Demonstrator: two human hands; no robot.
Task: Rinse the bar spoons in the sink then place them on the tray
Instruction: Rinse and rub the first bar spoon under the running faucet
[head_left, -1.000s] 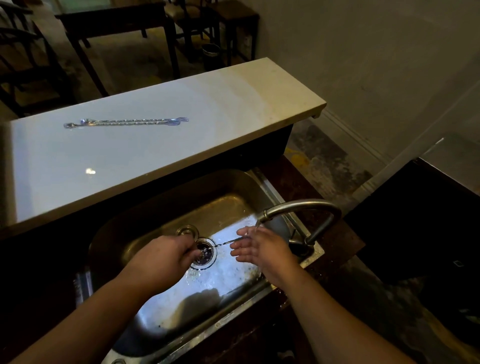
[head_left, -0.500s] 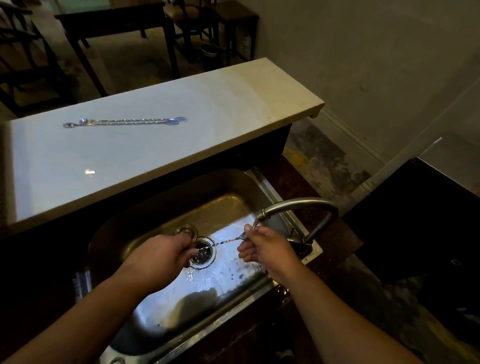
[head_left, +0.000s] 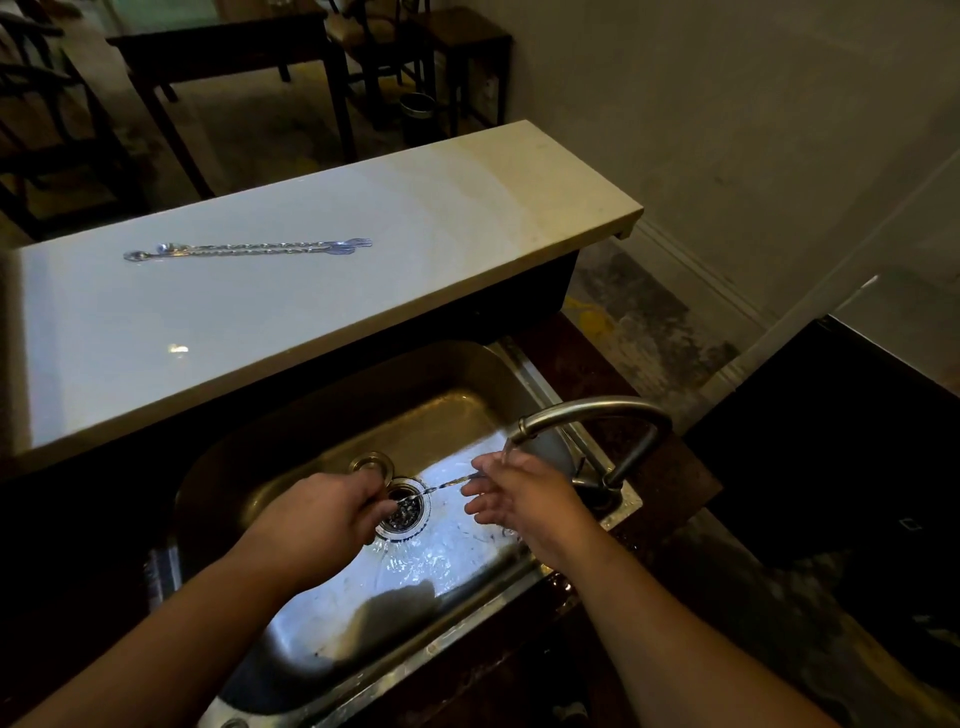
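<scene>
Two forearms enter from the bottom edge and meet over the sink (head_left: 249, 467). The left hand (head_left: 317, 525) is clenched round one end of a bar spoon (head_left: 441, 486), its fingers curled over the drain (head_left: 402, 512). The spoon runs from that grip up and to the right, its twisted stem bare between the two hands, above the drain's right edge. The right hand (head_left: 519, 499) meets the spoon's other end with its fingers spread and loosely extended; whether it grips the stem or only supports it cannot be told. Water falls from the faucet (head_left: 597, 410) spout directly onto the back of the right hand, at the spoon's far end. The faucet arches in from the right of the grip, its base on the sink's right rim. A wet sheen covers the basin floor below and nearer than the spoon. A brass ring (head_left: 371, 462) lies on the basin floor just beyond the left hand's knuckles. Beyond the sink, up and to the left of the grip, a pale counter (head_left: 467, 218) carries two more spoons (head_left: 249, 249), lying side by side and touching. Farther off stand dark chairs (head_left: 395, 47) and a table (head_left: 218, 41).
</scene>
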